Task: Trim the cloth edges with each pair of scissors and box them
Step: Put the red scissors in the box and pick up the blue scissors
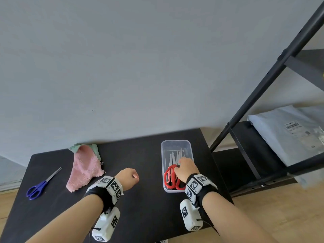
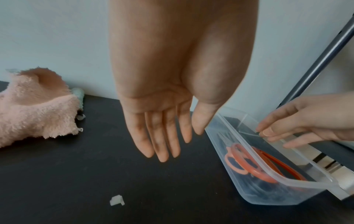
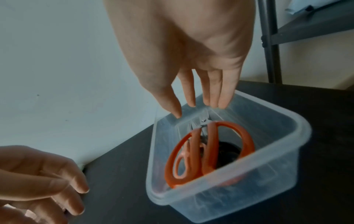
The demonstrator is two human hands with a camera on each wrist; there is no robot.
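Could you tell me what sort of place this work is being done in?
Probably a plain room used as a makeshift workspace or storeroom: a small black table against a bare grey wall, a black metal shelf rack holding a bagged parcel, and a wooden floor.

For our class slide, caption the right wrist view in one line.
Open right hand hovers over clear plastic box holding red-handled scissors.
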